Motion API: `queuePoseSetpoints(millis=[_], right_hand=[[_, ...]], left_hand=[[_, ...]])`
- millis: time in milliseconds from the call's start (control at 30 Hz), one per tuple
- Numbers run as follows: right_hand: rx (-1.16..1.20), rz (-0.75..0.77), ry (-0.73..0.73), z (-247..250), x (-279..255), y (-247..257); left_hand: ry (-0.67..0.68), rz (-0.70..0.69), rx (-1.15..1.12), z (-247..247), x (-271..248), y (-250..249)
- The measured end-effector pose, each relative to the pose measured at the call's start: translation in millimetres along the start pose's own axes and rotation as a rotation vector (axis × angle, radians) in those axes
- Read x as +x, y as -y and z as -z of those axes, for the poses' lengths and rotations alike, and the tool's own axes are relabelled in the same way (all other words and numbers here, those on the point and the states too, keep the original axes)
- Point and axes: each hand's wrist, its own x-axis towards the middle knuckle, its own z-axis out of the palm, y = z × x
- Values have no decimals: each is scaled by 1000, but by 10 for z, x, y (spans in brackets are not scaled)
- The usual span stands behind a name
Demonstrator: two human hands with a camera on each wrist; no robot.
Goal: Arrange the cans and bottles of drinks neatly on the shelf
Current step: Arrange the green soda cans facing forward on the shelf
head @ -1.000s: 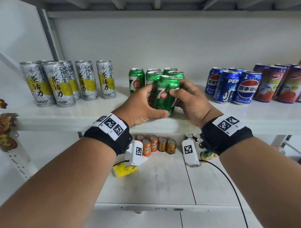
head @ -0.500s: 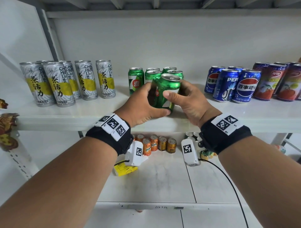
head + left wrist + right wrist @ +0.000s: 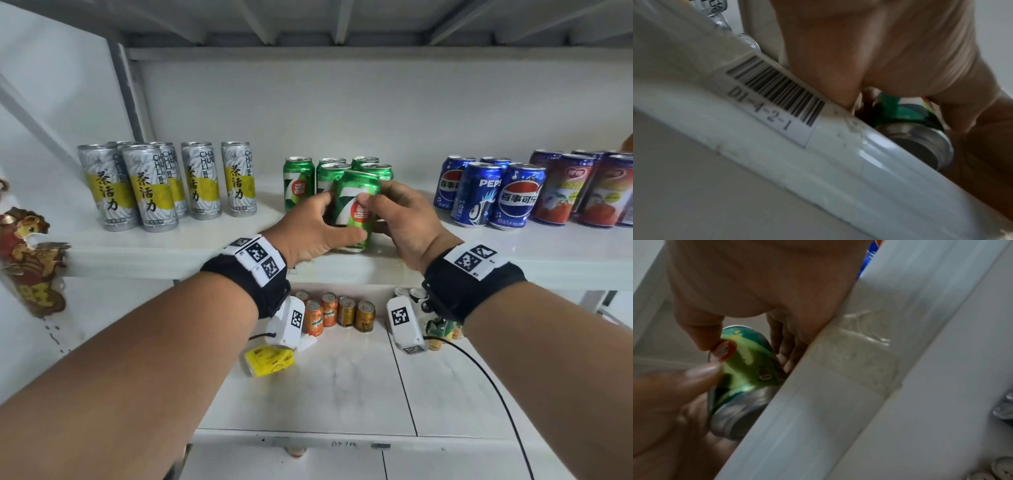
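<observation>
Both hands gripped one green 7up can [image 3: 356, 212] near the front edge of the white shelf [image 3: 171, 250], the left hand [image 3: 311, 229] curled round its left side with the thumb low across the front, the right hand [image 3: 400, 219] wrapped round its right side with the thumb on the red logo. The can leaned slightly left, its base at the shelf; whether it touched could not be told. Just behind it stood five more 7up cans [image 3: 298, 183]. To the left stood six tall silver-and-yellow tea cans [image 3: 149, 188]. To the right were five blue Pepsi cans [image 3: 479, 193], then red cans [image 3: 561, 188], cut off by the frame's edge. On the lower shelf [image 3: 342, 394] stood small orange and gold cans [image 3: 329, 310].
</observation>
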Motion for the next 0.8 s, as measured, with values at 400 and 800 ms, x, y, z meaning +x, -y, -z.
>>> queuePoseSetpoints(millis=[400, 800], right_hand=[[-412, 55, 26, -866, 93, 494], [-1137, 143, 91, -1479, 420, 811]], left_hand=[[-17, -11, 168, 835, -240, -218], [-27, -29, 450, 1633, -273, -362]])
